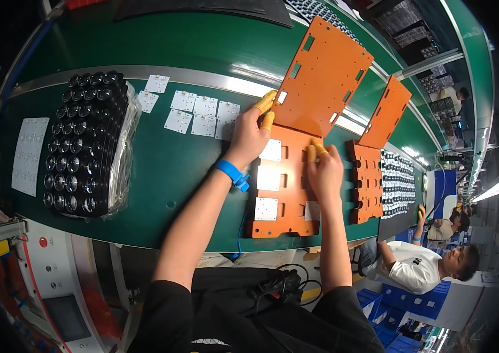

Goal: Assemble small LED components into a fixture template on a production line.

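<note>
An orange fixture plate (pixel 292 194) lies on the bench in front of me, its hinged orange lid (pixel 326 76) raised at the far side. White square boards (pixel 266 209) sit in its left column, and another white board (pixel 312 211) shows at the near right corner. My left hand (pixel 250 134), with yellow finger covers and a blue wristband (pixel 233 175), has its fingers stretched apart against the lid's lower left edge. Over the plate's far right part, my right hand (pixel 325 167) has its yellow-covered fingertips pinched together. Whatever lies between them is hidden.
Loose white boards (pixel 205 106) lie left of the plate. Farther left are a stacked black tray of shiny lenses (pixel 76 147) and a white board panel (pixel 30 154). A second orange fixture (pixel 367 182) stands at right, beside a lens tray (pixel 398 182). A co-worker (pixel 417 265) sits beyond.
</note>
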